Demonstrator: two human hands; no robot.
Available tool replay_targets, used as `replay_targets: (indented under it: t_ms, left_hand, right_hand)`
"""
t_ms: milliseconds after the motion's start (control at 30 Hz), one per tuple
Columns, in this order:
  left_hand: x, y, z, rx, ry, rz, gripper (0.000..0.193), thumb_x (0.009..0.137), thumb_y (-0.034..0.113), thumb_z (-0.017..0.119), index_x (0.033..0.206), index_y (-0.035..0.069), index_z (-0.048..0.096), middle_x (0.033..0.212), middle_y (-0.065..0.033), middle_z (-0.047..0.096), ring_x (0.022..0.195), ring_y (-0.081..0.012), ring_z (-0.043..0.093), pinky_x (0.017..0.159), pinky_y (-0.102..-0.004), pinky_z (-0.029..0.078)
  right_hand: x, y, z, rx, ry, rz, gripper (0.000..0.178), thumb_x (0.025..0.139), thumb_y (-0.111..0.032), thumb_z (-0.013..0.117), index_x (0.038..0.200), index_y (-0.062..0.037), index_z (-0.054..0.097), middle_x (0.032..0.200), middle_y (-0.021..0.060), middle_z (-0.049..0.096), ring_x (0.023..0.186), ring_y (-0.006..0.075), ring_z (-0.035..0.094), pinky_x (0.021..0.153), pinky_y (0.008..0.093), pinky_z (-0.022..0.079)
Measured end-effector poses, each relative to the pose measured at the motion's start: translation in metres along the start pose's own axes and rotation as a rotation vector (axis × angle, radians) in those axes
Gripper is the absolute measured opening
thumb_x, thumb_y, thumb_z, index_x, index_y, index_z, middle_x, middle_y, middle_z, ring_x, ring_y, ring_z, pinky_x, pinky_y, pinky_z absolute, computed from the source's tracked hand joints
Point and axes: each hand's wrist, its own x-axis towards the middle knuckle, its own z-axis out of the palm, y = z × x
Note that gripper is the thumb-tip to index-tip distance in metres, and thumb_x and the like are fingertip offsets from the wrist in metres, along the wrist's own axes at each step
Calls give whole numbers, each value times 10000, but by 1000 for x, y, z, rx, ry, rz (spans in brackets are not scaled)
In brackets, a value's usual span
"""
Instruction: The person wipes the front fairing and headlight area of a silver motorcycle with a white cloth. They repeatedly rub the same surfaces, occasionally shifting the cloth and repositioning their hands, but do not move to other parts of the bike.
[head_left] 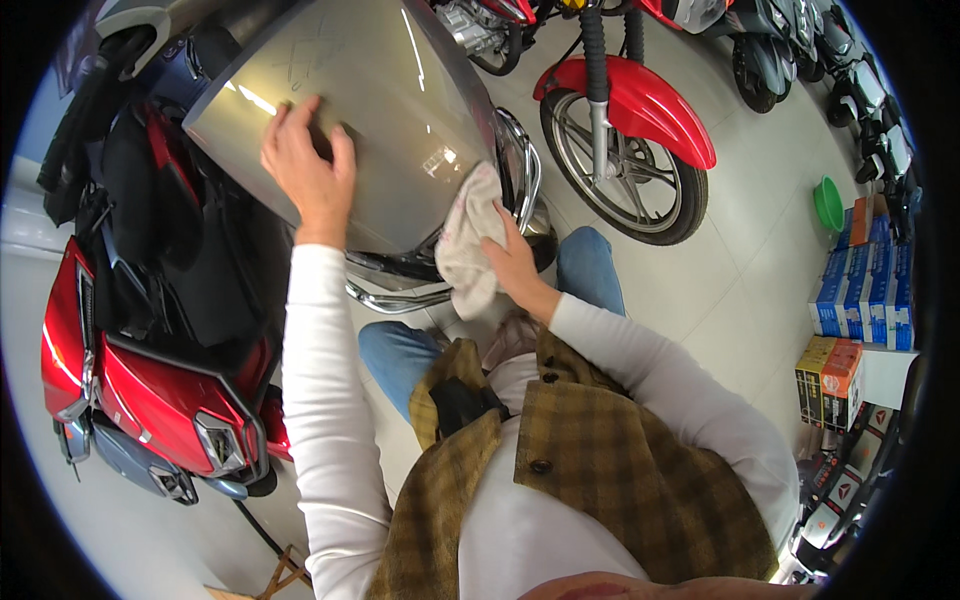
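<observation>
A large, glossy grey-beige vehicle panel [385, 110] curves up in front of me, with bright reflections on it. Over its left part is my left hand [312, 172], open, thumb and bent fingers apart, holding nothing. Whether its fingertips touch the surface, I cannot tell. At the panel's right near edge, my right hand [518, 262] is closed on a whitish cloth [468, 240] with faint pink marks. The cloth hangs down over that edge, by a chrome bar [532, 165]. Another chrome bar [400, 300] runs below the panel, close to my knees.
On the left, a red and black scooter [165, 395] stands close to my left arm. A motorcycle's front wheel [640, 190] under a red fender [640, 110] is at the upper right. Blue boxes [860, 290], a green bowl [828, 204] and more motorbikes line the far right.
</observation>
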Motion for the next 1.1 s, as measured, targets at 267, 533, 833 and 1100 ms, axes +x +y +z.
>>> replay_targets:
  t_ms: [267,533,833,1100]
  left_hand:
    - [-42,94,47,-366,-256,57,401,792,40,693,1190,89,669,1200,-92,674,1249,-342,584,1080,-464,413]
    - [-65,120,88,-264,-463,74,404,814,79,713,1213,136,683,1211,-20,703,1298,-275,568,1124,-481,379]
    - [-72,125,102,-120,-425,90,313,830,191,732,1142,170,723,1125,28,723,1233,-214,606,1125,-451,361]
    - [-73,126,104,-117,-371,106,246,823,190,722,1067,162,736,1064,21,729,1197,-219,623,1110,-444,380]
  right_hand:
    - [123,-29,-62,-383,350,-413,635,876,-79,636,1494,-124,494,1380,237,530,1273,421,528,1111,466,411]
    - [226,-21,-65,-1061,-91,39,344,892,-149,620,1227,-73,639,1257,229,603,1193,437,607,999,503,508]
    - [282,3,-78,-1003,-139,72,387,923,-284,606,1237,-72,686,1278,249,648,1154,440,654,1007,508,514]
    - [270,20,-97,-978,-245,140,469,918,-338,575,1240,-10,667,1276,260,675,1198,446,636,1031,504,497]
